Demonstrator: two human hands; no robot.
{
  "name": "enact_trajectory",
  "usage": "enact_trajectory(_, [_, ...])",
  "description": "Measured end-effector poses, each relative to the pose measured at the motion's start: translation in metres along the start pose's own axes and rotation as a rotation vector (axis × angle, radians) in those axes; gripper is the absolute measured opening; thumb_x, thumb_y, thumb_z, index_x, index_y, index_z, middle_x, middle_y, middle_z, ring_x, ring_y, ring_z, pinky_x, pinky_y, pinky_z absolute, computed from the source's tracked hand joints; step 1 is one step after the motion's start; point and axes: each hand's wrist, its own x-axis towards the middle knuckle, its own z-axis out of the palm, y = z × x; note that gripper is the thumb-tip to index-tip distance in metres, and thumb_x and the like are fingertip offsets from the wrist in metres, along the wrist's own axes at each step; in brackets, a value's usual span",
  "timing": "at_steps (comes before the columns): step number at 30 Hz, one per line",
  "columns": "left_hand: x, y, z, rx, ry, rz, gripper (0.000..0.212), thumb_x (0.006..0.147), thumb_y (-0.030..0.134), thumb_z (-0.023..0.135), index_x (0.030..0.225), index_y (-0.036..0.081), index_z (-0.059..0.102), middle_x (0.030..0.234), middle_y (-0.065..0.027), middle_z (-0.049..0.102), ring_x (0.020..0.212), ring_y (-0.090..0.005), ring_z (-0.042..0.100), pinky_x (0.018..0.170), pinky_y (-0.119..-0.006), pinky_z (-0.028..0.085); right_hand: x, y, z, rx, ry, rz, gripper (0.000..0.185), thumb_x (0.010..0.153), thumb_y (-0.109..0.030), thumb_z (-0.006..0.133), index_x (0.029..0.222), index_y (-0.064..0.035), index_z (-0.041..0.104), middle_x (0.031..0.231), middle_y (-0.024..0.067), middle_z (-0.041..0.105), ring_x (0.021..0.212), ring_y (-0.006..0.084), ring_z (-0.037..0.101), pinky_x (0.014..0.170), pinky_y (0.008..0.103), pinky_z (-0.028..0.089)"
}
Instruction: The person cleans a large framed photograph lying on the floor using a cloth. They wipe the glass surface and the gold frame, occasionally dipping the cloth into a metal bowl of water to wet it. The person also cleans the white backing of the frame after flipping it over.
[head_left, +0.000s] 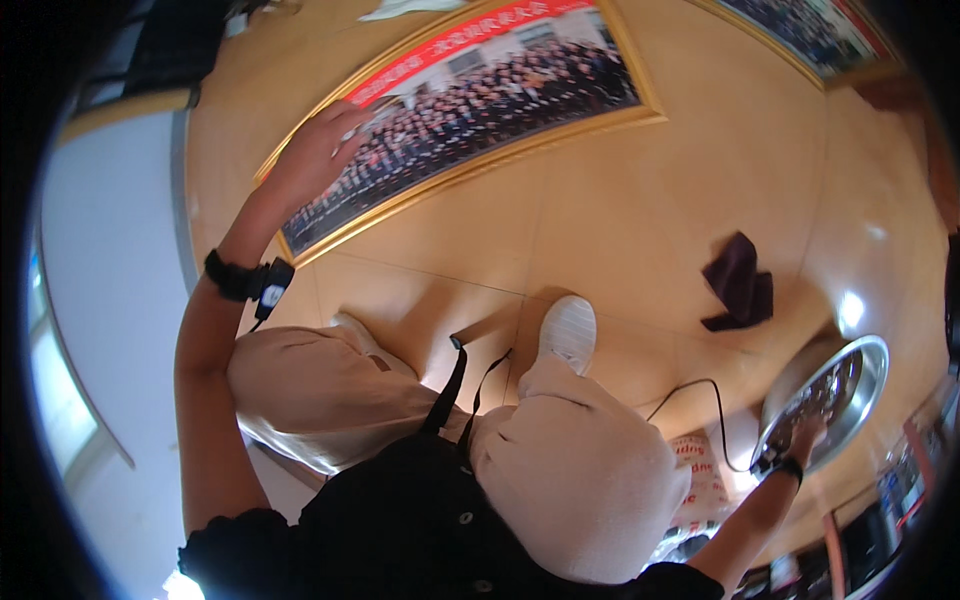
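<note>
My left hand (319, 154) reaches over the left part of a large framed group photograph (487, 97), with its fingers apart. A ring shows on one finger. Whether the fingertips rest on the picture or hover just above it is hard to tell. The photograph has a gold frame and a red banner bearing writing. Over to the right, my right hand (808, 435) dips into a shiny metal basin (874, 367) that holds dark, rippling liquid. Its fingers are partly hidden and blurred there. A crumpled dark purple cloth (739, 281) lies on the floor above the basin.
Tan tiled floor (600, 210) surrounds my shoes (568, 330). A second framed photograph (814, 34) lies at top right. A printed bag (697, 480) sits beside my right knee. Black cables run to the straps on both wrists. A white panel (112, 225) stands at left.
</note>
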Motion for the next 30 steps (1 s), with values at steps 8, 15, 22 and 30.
enact_trajectory(8, [-0.037,-0.074,0.008,0.039,0.002,-0.161,0.028,0.097,0.011,0.059,0.124,0.003,0.061,0.117,-0.0147,0.061,0.107,-0.033,0.061,0.093,-0.038,0.049,-0.018,-0.015,-0.044,1.167,0.243,0.808,0.07,0.102,-0.047,0.032,0.1,0.0109,0.07,0.109,0.0316,0.067,0.102,0.0466,0.066,0.087,0.0562,0.054])
enact_trajectory(15, [-0.102,-0.142,0.027,0.0,-0.001,-0.305,0.024,0.096,0.007,0.059,0.119,0.003,0.062,0.112,-0.0153,0.061,0.104,-0.0336,0.061,0.091,-0.038,0.049,-0.037,-0.015,-0.064,0.974,0.319,0.686,0.072,0.103,-0.047,0.03,0.091,0.0105,0.072,0.099,0.0317,0.069,0.099,0.0481,0.067,0.088,0.0568,0.053])
enact_trajectory(22, [-0.182,-0.198,0.048,0.009,-0.082,-0.426,0.023,0.094,0.011,0.06,0.115,0.001,0.064,0.107,-0.0174,0.062,0.102,-0.0362,0.061,0.09,-0.042,0.049,-0.019,-0.004,-0.054,0.505,0.286,0.397,0.023,0.1,-0.018,0.041,0.108,-0.0036,0.057,0.094,0.0217,0.072,0.082,0.0398,0.073,0.067,0.0517,0.061])
enact_trajectory(30, [-0.263,-0.212,0.082,-0.097,-0.13,-0.679,0.021,0.093,0.014,0.061,0.111,0.003,0.066,0.103,-0.0144,0.063,0.099,-0.0322,0.063,0.086,-0.042,0.05,-0.035,-0.032,-0.079,1.052,0.213,0.574,0.056,0.102,-0.04,0.045,0.118,0.0116,0.061,0.105,0.0319,0.068,0.097,0.0459,0.068,0.087,0.0543,0.054])
